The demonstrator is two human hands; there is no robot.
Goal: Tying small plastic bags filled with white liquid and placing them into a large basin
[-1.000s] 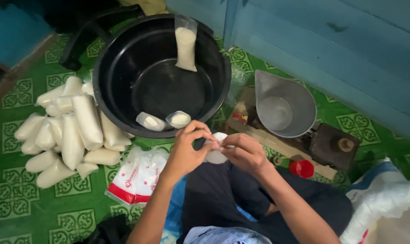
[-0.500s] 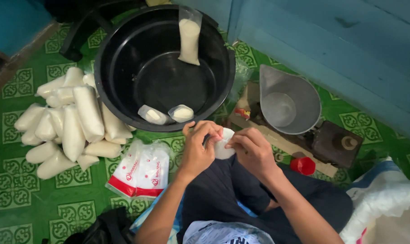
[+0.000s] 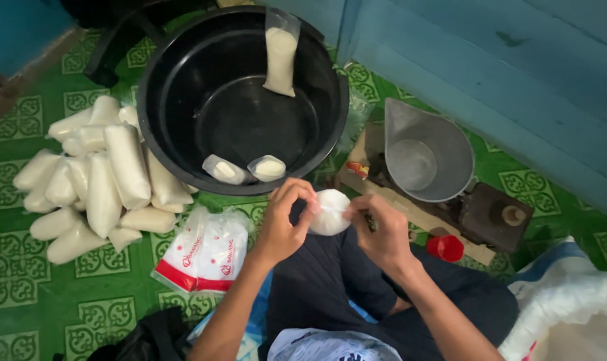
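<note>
Pinched between left hand [image 3: 283,224] and right hand [image 3: 381,234]: a small white filled bag [image 3: 329,212], held over the lap, both sets of fingertips closed on its top; whether knotted yet, impossible to tell. Just left of the knees, flat on the green patterned floor [image 3: 22,281], a packet of empty plastic bags with a red band [image 3: 206,253], seemingly stock not yet used. Right of the knees, a small red cap [image 3: 445,247] and, at the near right corner of the floor, an open white sack [image 3: 571,301]. Further out on the left, a heap of long filled white bags [image 3: 99,177], judged as finished work and by far the larger share. Ahead, a black basin [image 3: 243,100] with two small filled bags [image 3: 244,169] at its near edge and one tall bag [image 3: 280,57] leaning on the far wall. Right of the basin, a grey scoop pan on a scale [image 3: 427,150], apparently without contents.
</note>
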